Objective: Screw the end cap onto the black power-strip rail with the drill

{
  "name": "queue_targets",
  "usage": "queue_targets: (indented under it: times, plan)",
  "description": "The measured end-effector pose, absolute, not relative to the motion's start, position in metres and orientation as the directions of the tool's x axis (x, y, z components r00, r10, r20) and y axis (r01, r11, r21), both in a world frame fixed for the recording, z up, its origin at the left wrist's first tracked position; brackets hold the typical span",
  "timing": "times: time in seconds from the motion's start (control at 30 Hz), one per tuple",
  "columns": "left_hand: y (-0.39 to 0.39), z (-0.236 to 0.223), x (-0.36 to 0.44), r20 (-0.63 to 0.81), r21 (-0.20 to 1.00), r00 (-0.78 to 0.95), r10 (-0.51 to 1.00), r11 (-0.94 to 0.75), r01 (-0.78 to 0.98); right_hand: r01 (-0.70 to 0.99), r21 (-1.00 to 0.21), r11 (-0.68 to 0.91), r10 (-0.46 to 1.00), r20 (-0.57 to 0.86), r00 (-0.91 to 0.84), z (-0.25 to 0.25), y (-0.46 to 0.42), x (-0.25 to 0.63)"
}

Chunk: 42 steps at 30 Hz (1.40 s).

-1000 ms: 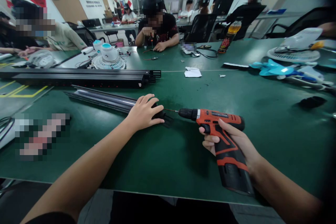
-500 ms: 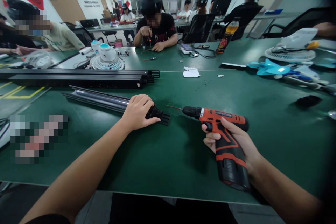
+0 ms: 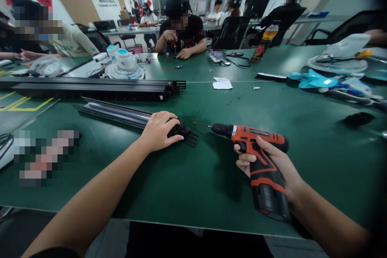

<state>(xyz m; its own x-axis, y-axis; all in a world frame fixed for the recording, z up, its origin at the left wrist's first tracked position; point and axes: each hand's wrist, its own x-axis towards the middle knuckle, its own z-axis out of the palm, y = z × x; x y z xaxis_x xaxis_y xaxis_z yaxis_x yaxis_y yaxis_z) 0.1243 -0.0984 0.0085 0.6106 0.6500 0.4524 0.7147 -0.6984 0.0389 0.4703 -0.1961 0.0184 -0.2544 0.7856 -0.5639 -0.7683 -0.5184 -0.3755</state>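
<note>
My left hand [image 3: 161, 131] lies over the near end of a long black profile [image 3: 117, 115], its fingers curled round the far side and the thumb on the near side. A slotted black end piece [image 3: 191, 138] sticks out past the thumb. In my right hand [image 3: 276, 161] is an orange and black cordless drill [image 3: 261, 133], held by its handle with the fingers by the trigger. The drill's long thin bit [image 3: 201, 124] points left at the profile's end, with a gap between them.
Longer black profiles [image 3: 90, 88] lie behind, on the green table [image 3: 193, 193]. White fan parts [image 3: 125, 66] stand beyond them. Paper scraps [image 3: 222, 83], blue fan blades [image 3: 314, 78] and a bottle [image 3: 266, 42] are farther off. Across the table a person [image 3: 181, 28] works with a screwdriver.
The whole view has shifted slightly to the right. The profile's end piece has turned a little under my left hand. The drill stays about where it was.
</note>
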Motion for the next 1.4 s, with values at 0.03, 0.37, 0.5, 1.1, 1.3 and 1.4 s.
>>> queue_targets:
  times: [0.03,0.37,0.5,1.1,1.3,1.4]
  plan:
    - [-0.098,0.009,0.122,0.44,0.041,0.624,0.646,-0.709,0.704,-0.763,-0.38,-0.522,0.786,-0.562,-0.258,0.017,-0.196,0.471]
    - [-0.099,0.02,0.076,0.344,0.064,0.632,0.694,-0.689,0.722,-0.75,-0.405,-0.522,0.802,-0.533,-0.27,0.007,-0.195,0.478]
    - [-0.094,0.016,0.073,0.259,-0.005,0.627,0.735,-0.648,0.762,-0.748,-0.414,-0.518,0.807,-0.527,-0.267,0.008,-0.196,0.479]
    - [-0.089,0.033,0.086,0.32,-0.05,0.56,0.764,-0.577,0.815,-0.741,-0.443,-0.506,0.809,-0.542,-0.229,0.017,-0.196,0.472]
    - [-0.077,0.039,0.095,0.207,-0.01,0.505,0.838,-0.514,0.857,-0.739,-0.44,-0.51,0.812,-0.531,-0.244,0.015,-0.196,0.473]
    - [-0.072,0.043,0.098,0.173,0.009,0.481,0.86,-0.49,0.872,-0.757,-0.405,-0.514,0.8,-0.544,-0.252,0.013,-0.196,0.473]
